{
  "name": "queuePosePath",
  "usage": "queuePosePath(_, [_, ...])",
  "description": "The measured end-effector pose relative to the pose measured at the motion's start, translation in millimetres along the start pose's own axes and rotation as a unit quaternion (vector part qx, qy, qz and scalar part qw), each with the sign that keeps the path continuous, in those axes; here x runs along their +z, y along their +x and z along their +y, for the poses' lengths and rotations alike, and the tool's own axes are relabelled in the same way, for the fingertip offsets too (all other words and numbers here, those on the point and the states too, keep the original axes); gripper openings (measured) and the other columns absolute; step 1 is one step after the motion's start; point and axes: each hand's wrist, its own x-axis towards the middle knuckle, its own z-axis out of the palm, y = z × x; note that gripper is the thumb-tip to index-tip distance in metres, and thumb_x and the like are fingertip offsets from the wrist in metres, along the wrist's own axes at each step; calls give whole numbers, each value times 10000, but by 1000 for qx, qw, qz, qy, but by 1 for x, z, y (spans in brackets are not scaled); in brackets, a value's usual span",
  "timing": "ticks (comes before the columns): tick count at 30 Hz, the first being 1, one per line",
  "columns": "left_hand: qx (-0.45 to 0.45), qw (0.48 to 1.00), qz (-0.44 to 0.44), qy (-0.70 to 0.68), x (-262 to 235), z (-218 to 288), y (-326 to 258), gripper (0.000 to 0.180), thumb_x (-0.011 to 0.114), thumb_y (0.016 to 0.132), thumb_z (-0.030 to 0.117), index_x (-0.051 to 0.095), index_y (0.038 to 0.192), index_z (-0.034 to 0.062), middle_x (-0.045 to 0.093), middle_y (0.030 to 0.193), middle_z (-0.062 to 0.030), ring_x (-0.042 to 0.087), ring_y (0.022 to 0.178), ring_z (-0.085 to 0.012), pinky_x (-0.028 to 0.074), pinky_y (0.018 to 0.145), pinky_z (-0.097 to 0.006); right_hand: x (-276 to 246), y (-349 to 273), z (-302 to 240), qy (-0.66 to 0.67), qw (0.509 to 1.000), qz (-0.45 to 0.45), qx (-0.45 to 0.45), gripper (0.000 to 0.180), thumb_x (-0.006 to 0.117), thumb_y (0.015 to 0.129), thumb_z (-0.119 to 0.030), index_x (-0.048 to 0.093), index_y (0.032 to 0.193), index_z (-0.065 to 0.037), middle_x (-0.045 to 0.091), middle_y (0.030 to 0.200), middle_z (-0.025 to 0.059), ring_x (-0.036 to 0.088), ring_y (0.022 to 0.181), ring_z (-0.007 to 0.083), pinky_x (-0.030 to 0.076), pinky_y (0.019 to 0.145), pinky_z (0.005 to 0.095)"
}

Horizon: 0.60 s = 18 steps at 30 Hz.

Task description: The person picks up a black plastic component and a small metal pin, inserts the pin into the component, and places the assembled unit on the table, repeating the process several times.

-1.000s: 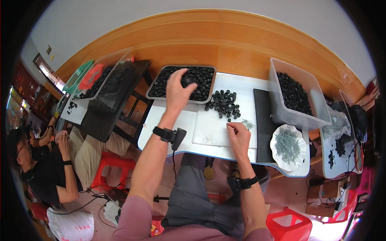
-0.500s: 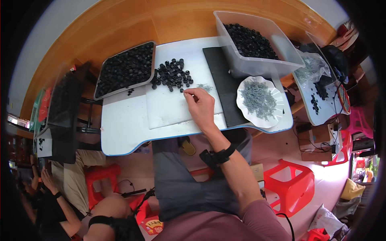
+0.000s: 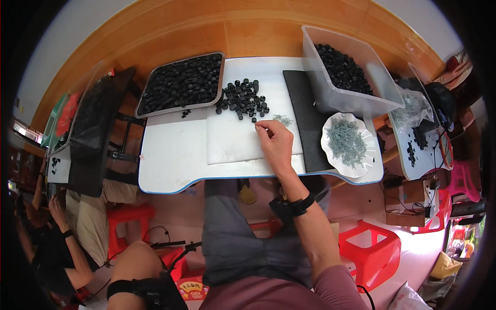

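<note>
My right hand (image 3: 275, 146) is over the white board (image 3: 227, 147), thumb and forefinger pinched together. The fingertips are right at a single small black cap (image 3: 253, 120), set slightly apart from the pile of black caps (image 3: 243, 98) just beyond. Whatever is between the fingers is too small to make out. A little heap of thin grey-green pieces (image 3: 282, 119) lies just past the knuckles. More such pieces (image 3: 345, 140) fill a white scalloped plate (image 3: 369, 155) to the right. My left hand is out of view.
A tray (image 3: 138, 112) full of black caps stands at the back left. A translucent bin (image 3: 333, 101) holding more caps is back right, next to a dark mat (image 3: 305, 119). Red stools (image 3: 372, 253) stand on the floor. Another person (image 3: 62, 248) sits at lower left.
The view has swung, so the table and its contents appear farther right and slightly lower. My right hand keeps its pinch by the single cap.
</note>
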Motion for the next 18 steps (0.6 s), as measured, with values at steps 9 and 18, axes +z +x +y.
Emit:
queuePosePath(9, [-48, 991, 6, 127, -17, 17, -9, 248, 496, 1051, 162, 631, 1130, -30, 696, 1094, -147, 644, 1108, -244, 496, 1019, -408, -7, 2, 2, -27, 1000, -2, 2, 100, 724, 897, -50, 768, 975, -5, 735, 877, 122, 665, 675, 213, 520, 637, 317])
queuePosePath(18, [-96, 970, 42, 218, -8, 7, -28, 269, 475, 1063, 212, 635, 1091, -3, 690, 1040, -137, 651, 1067, -226, 511, 968, -388, -8, 1, -1, -19, 1000, -9, -13, 103, 725, 897, -50, 774, 977, -8, 738, 893, 123, 666, 655, 206, 524, 625, 328])
